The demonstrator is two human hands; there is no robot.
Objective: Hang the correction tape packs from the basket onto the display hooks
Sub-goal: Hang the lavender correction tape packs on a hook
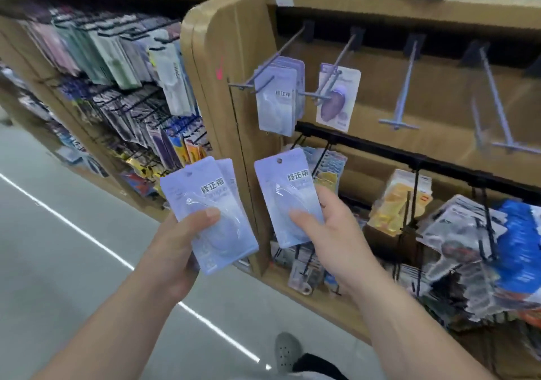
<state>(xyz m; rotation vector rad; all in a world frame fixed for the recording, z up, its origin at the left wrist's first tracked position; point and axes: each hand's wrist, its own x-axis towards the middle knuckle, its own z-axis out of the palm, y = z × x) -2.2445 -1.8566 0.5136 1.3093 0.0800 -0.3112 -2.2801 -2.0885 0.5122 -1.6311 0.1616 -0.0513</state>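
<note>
My left hand (175, 245) grips a small stack of pale blue correction tape packs (205, 198), thumb on the front pack. My right hand (328, 233) holds a single pale blue pack (285, 195) upright, its hang hole at the top, just below the display hooks. Several matching packs (278, 98) hang on the leftmost hook (263, 72). On the hook beside it hangs one purple pack (338, 98). Two bare hooks (405, 92) (497, 107) stick out further right. No basket is in view.
The wooden display stand (222, 87) has a lower black rail (409, 157) with hanging stationery, notebooks and yellow packs (395, 201). A second shelf (117, 81) crowded with hanging goods runs along the left. Grey floor (58, 233) and my shoe (288, 350) lie below.
</note>
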